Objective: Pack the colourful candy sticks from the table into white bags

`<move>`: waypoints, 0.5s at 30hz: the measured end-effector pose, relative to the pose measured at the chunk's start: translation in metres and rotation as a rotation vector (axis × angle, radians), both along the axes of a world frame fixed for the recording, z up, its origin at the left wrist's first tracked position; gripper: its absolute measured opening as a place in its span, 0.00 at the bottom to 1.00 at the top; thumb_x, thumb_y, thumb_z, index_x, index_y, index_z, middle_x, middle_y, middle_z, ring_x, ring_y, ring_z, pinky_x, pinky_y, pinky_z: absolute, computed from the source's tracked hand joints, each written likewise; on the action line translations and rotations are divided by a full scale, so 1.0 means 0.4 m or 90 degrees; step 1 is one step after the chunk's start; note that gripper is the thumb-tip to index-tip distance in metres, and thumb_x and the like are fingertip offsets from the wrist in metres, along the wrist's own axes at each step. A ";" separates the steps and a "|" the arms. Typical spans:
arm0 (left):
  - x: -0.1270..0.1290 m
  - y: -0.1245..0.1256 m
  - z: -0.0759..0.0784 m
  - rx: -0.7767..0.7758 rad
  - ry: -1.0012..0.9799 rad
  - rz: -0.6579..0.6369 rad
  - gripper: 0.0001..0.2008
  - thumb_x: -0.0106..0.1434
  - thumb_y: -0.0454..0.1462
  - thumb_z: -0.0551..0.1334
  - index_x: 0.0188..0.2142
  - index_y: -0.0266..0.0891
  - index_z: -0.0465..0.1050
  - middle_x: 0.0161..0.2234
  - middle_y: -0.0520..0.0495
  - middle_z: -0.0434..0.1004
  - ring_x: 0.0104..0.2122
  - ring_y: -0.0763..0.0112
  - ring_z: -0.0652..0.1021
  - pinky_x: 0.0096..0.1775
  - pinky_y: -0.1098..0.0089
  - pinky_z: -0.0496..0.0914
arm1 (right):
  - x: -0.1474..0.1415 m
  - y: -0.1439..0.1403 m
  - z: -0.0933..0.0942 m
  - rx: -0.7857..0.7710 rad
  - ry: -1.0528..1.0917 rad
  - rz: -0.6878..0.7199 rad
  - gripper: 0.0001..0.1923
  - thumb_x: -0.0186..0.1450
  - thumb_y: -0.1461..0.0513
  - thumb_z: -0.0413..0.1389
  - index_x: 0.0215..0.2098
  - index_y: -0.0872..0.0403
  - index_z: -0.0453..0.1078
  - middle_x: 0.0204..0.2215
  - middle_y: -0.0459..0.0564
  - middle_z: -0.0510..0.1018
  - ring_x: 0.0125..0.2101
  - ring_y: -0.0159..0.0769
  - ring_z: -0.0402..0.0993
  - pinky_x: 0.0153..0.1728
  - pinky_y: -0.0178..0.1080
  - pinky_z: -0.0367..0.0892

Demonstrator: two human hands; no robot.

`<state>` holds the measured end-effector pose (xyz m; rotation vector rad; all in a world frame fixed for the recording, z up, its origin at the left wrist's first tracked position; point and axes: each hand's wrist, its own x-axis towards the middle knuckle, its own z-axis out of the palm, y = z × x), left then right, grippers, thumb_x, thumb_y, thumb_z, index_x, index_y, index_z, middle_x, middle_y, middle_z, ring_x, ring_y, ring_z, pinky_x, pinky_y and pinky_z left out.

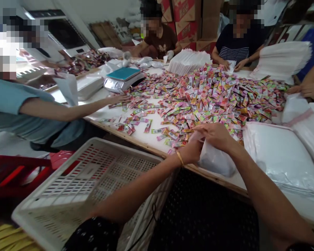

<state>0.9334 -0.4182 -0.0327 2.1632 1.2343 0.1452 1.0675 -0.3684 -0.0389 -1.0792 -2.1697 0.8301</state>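
White plastic bag [214, 161] at table edge [146, 148], pinched between left hand [192, 150] and right hand [216, 135].

The white table [151, 134] bears colourful sachets [211, 94], a scale [123, 78] and white bag stacks [279, 157].

White plastic bag [216, 161] at the table's near edge

Filled and bulging, hanging just over the wooden rim, mouth gathered at the top, close beside a heap of colourful sachets [211, 94].
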 end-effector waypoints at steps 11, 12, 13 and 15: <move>0.040 0.015 0.258 0.223 0.185 -0.045 0.18 0.69 0.42 0.51 0.51 0.34 0.68 0.38 0.41 0.78 0.36 0.65 0.77 0.40 0.66 0.68 | 0.109 -0.076 0.040 -0.090 0.436 -0.296 0.18 0.66 0.49 0.51 0.38 0.52 0.77 0.32 0.48 0.80 0.31 0.36 0.75 0.32 0.37 0.68; 0.045 0.022 0.245 0.230 0.184 -0.066 0.16 0.69 0.38 0.51 0.51 0.34 0.68 0.39 0.40 0.78 0.38 0.66 0.77 0.41 0.66 0.68 | 0.109 -0.071 0.022 -0.109 0.446 -0.306 0.19 0.65 0.49 0.51 0.38 0.53 0.77 0.32 0.48 0.80 0.32 0.37 0.75 0.32 0.37 0.68; 0.049 0.027 0.232 0.234 0.178 -0.092 0.14 0.68 0.34 0.50 0.49 0.34 0.69 0.41 0.40 0.77 0.40 0.66 0.77 0.42 0.67 0.68 | 0.110 -0.067 0.005 -0.122 0.455 -0.324 0.20 0.65 0.48 0.51 0.39 0.53 0.76 0.32 0.49 0.80 0.32 0.37 0.75 0.31 0.37 0.68; 0.054 0.030 0.214 0.232 0.156 -0.138 0.15 0.66 0.28 0.50 0.45 0.34 0.71 0.42 0.40 0.76 0.43 0.67 0.76 0.45 0.68 0.68 | 0.116 -0.065 -0.017 -0.145 0.470 -0.355 0.20 0.65 0.48 0.51 0.39 0.54 0.76 0.31 0.49 0.80 0.30 0.37 0.75 0.30 0.37 0.68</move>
